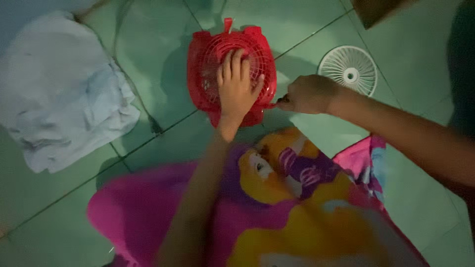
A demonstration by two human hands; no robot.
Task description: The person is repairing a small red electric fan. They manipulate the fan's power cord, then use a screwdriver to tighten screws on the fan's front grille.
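Two hands on a red fan housing [230,74] lying on the green tiled floor [148,54]
Left hand [236,84] lies flat, fingers spread, on its grille; right hand [307,94] pinches its lower right edge; white grille [354,69] lies nearby.

The fan housing [230,74] lies on the floor [148,59] and serves as the landmark. The left hand [236,84] rests flat on top of its grille. The right hand [307,94] touches the housing's right lower edge, fingers pinched there. To the right of the housing and a little farther away, the loose round grille [354,69] lies on the floor, apart from it. Well to the left of the housing lies a crumpled cloth [59,89]. Nearer than the housing, just below it, a printed blanket [277,207] spreads over the floor.
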